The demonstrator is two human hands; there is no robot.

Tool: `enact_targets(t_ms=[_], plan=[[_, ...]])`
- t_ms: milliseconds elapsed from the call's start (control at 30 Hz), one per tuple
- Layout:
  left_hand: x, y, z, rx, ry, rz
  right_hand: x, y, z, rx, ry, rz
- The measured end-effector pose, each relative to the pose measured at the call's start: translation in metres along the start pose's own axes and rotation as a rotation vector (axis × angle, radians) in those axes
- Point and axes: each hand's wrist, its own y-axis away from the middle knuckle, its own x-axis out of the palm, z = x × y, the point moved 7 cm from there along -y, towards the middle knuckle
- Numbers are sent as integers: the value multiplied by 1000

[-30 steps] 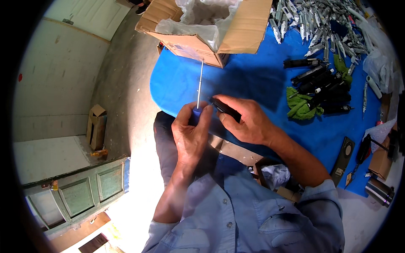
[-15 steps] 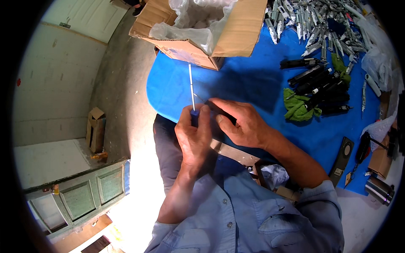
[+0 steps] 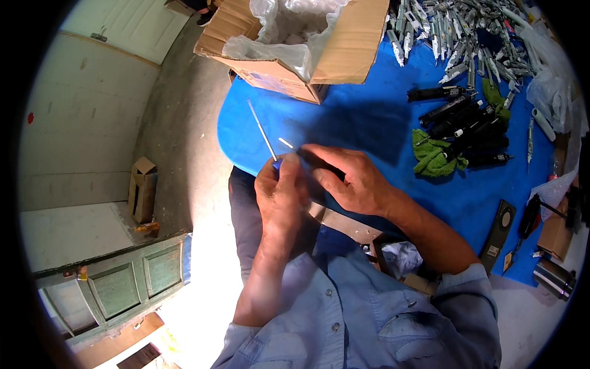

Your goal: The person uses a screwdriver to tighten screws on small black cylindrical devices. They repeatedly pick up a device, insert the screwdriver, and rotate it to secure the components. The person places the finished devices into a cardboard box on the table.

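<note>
My left hand (image 3: 279,190) is closed round the blue handle of a screwdriver (image 3: 261,130); its long thin metal shaft sticks out, slanting away to the far left. Close by on the right, my right hand (image 3: 353,178) is closed in a pinch. From its fingertips pokes a short pale rod (image 3: 286,143); whatever it belongs to is mostly hidden in dark shadow under the fingers. Both hands hang above the near edge of the blue-covered table (image 3: 362,123), the fingertips nearly meeting. The screwdriver's tip is in the air, apart from the pale rod.
Beyond my hands stands an open cardboard box (image 3: 279,86) lined with clear plastic. A heap of grey pen-like parts (image 3: 455,37) lies at the far right, with several black tool bodies (image 3: 461,123) and a green cloth (image 3: 433,157) nearer. A metal cylinder (image 3: 553,277) is at right.
The screwdriver shaft has swung left, from nearly straight ahead to a slant. More of the pale rod shows at the right fingertips. The right hand has hardly moved.
</note>
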Motion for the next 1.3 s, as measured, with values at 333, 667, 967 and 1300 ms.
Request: enact_targets(t_ms=[333, 667, 967, 1300], plan=[[-10, 29, -59, 221, -217, -95, -4, -1, -5, 197, -94, 40], [6, 0, -202, 727, -621, -2, -3, 0, -14, 173, -129, 10], [80, -100, -257, 824, -1085, 64, 0, 0, -28, 278, -204, 22], [73, -78, -275, 935, -1001, -101, 0, 1, -32, 356, -443, 17]])
